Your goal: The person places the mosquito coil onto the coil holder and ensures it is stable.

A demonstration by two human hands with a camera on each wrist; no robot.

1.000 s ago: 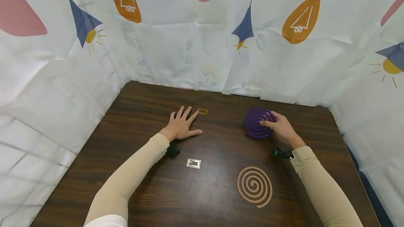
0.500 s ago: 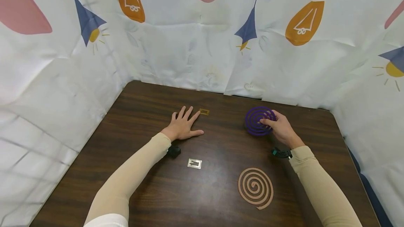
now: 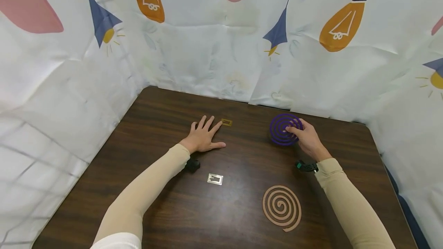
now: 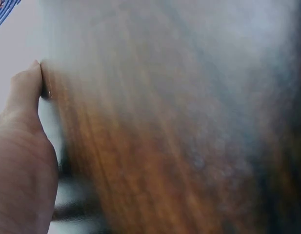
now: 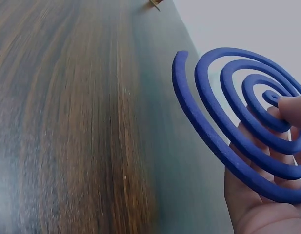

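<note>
My right hand (image 3: 308,136) pinches a purple mosquito coil (image 3: 282,129) over the far right of the table. In the right wrist view the thumb presses on the hub of the coil (image 5: 213,142) while the fingers spread behind its rings. The coil is tilted up, and its loose outer end points away from the hand. My left hand (image 3: 203,138) rests palm down with fingers spread, its index fingertip right at the edge of a small gold metal coil stand (image 3: 226,122). The left wrist view shows mostly its thumb (image 4: 26,90) and blurred wood grain.
A brown mosquito coil (image 3: 280,204) lies flat on the dark wooden table (image 3: 242,210) at the near right. Left of it is a silver metal coil stand (image 3: 212,180). White printed sheets (image 3: 214,60) hang along the table's back and sides.
The whole head view has shifted slightly. The purple coil has risen a little in my right hand, which still pinches it. My left hand stays in place beside the gold stand.
</note>
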